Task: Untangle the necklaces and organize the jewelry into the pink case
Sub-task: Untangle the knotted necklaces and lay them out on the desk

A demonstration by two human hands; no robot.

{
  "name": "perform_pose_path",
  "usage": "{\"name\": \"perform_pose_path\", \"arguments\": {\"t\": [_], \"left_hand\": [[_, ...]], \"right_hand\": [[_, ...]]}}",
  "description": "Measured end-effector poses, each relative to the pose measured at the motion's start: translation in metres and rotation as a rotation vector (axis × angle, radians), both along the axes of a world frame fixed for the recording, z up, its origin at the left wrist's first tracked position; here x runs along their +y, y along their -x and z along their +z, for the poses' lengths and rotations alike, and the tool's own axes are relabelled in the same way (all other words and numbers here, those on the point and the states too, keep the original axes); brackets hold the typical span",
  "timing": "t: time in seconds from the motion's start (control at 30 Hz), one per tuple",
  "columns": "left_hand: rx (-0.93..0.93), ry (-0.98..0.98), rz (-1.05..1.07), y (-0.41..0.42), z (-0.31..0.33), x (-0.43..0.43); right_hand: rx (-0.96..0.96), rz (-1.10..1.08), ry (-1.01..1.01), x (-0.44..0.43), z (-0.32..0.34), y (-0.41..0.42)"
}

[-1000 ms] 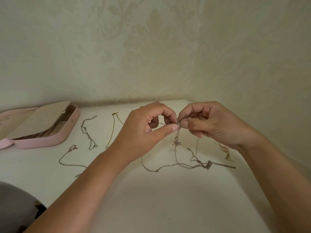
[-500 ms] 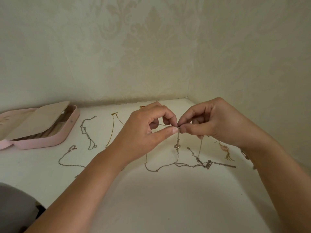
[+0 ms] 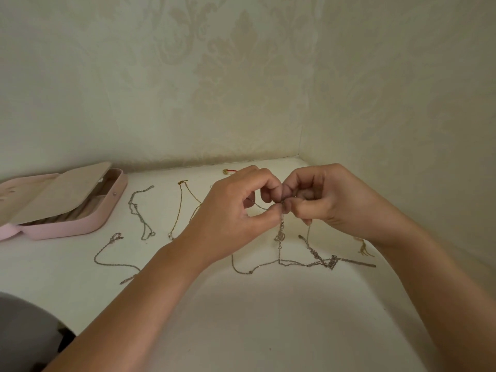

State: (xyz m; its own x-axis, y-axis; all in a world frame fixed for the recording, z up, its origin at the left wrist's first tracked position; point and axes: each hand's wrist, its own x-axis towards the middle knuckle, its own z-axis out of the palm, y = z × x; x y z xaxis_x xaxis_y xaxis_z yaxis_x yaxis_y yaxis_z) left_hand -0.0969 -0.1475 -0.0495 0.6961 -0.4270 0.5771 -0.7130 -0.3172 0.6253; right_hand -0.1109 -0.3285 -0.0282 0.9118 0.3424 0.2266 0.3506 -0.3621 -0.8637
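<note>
Left hand (image 3: 230,218) and right hand (image 3: 330,202) are both pinching the tangled necklace (image 3: 279,236) well right of the open pink case (image 3: 80,230), loose chains (image 3: 177,210) lying between them on the table (image 3: 268,323).

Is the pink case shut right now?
No, the pink case lies open, and its beige flap covers only part of the compartments inside.

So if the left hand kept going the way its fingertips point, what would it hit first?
Probably the right hand: its fingertips sit directly opposite the left hand, both pinching the same silver chain.
</note>
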Motion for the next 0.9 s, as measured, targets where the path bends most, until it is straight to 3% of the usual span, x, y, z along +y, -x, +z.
{"name": "perform_pose_path", "arguments": {"t": [0.1,0.23,0.47,0.9], "left_hand": [[-0.002,0.063,0.005,0.0008,0.0007,0.0012],[0.026,0.080,-0.033,0.0000,0.0018,0.0031],[0.134,0.015,-0.080,-0.0015,0.0007,0.0044],[0.021,-0.002,0.021,-0.0048,-0.0027,0.0011]], "right_hand": [[-0.014,0.010,-0.113,0.0005,0.0019,-0.0002],[-0.083,-0.034,-0.106,-0.0014,0.0046,0.0019],[-0.139,-0.101,0.037,-0.0011,0.0054,0.0055],[-0.263,-0.188,0.174,0.0056,0.0020,0.0049]]}}
